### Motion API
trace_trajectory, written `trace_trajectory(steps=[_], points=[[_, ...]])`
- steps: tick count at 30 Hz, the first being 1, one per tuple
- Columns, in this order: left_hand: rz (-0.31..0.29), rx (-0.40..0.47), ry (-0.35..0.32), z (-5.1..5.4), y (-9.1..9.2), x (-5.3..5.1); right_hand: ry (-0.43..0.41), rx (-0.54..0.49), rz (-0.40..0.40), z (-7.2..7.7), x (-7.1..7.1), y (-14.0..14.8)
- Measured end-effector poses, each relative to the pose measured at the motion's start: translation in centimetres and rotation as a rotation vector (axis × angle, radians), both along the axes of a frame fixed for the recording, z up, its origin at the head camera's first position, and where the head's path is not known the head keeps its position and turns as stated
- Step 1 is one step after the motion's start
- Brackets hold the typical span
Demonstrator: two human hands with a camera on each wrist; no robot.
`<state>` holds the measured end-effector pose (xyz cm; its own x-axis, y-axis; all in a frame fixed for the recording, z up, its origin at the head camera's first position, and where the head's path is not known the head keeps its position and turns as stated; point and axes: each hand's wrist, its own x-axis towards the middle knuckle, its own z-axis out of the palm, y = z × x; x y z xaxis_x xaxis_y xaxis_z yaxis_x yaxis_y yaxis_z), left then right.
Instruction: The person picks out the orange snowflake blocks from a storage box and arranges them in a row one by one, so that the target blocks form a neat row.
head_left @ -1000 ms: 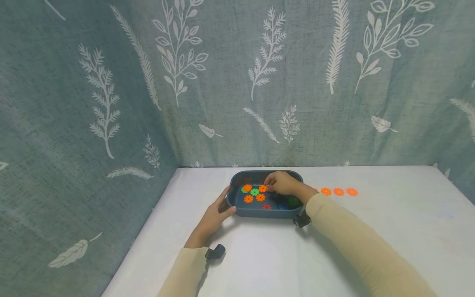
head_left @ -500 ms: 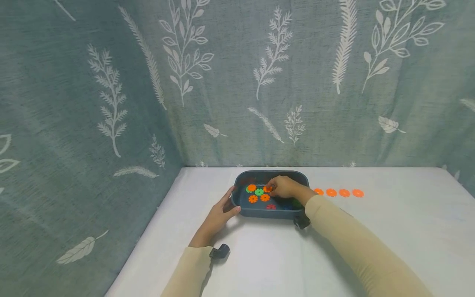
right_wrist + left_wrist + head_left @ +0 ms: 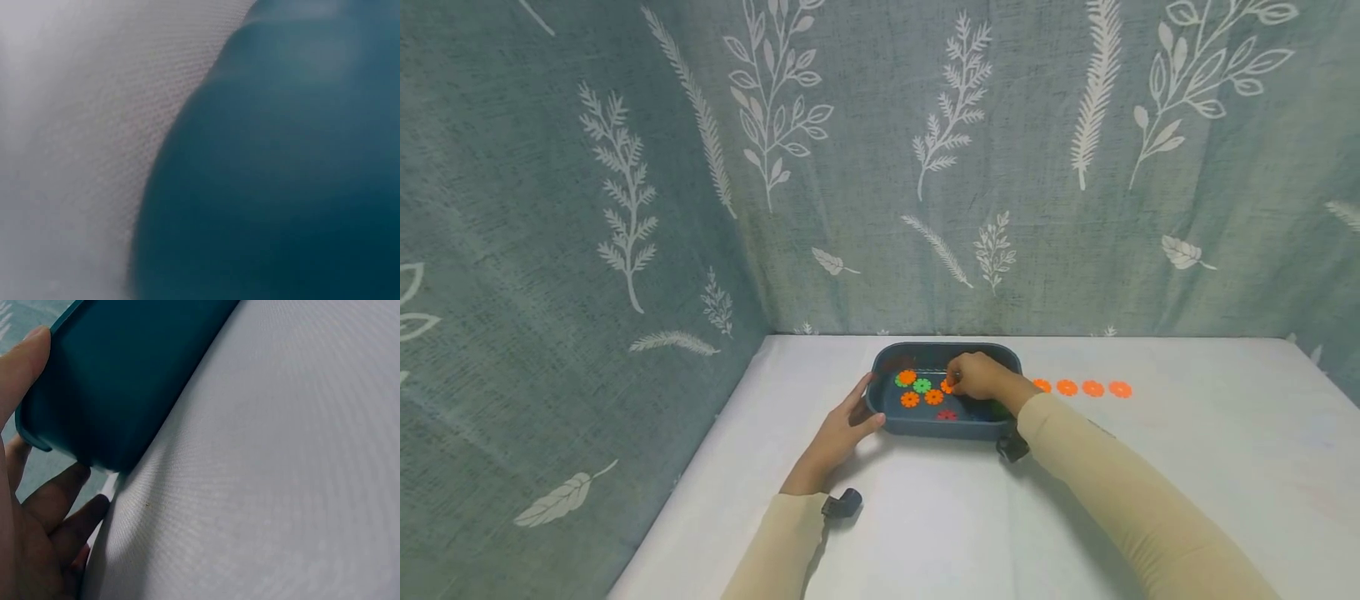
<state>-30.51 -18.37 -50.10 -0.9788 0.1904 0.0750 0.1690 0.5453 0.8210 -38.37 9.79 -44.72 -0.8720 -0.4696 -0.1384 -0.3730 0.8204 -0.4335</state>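
Note:
In the head view, a dark blue-green tray (image 3: 940, 429) holds several flower-shaped plastic discs. My right hand (image 3: 976, 377) reaches inside, thumb and fingertips pinching an orange flower-shaped disc (image 3: 947, 387) that they partly cover. Left of it lie a green disc (image 3: 922, 386) and other orange discs (image 3: 910, 400); a red disc (image 3: 947, 415) is by the front wall. My left hand (image 3: 837, 437) rests at the tray's left end, thumb at the front corner. The left wrist view shows the thumb (image 3: 28, 365) at the rim and fingers spread beside the outer wall. No right fingers appear in the right wrist view.
A row of several orange discs (image 3: 1093, 388) lies on the white tabletop (image 3: 940, 517), right of the tray. A patterned curtain (image 3: 865, 167) stands behind the table and along its left side. The tray wall (image 3: 281, 156) fills much of the right wrist view.
My right fingers close on the orange disc and draw it slightly right inside the tray. My left hand keeps its place at the tray's end. The head view has shifted a little.

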Motion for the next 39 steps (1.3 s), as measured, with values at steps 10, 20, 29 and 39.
trace_trajectory(steps=[10,20,29,39], points=[[-0.002,0.007,0.005,0.0,0.1,0.0,-0.021,0.019,-0.054,0.0,0.0,0.1],[-0.004,0.021,0.000,0.2,0.2,0.0,-0.008,-0.007,-0.053,0.1,0.2,0.1],[-0.003,0.009,-0.011,0.4,0.1,0.2,-0.033,-0.052,-0.058,0.4,0.5,0.4],[-0.023,0.044,0.019,0.2,-0.1,0.1,-0.025,-0.121,-0.042,1.6,1.3,1.3]])
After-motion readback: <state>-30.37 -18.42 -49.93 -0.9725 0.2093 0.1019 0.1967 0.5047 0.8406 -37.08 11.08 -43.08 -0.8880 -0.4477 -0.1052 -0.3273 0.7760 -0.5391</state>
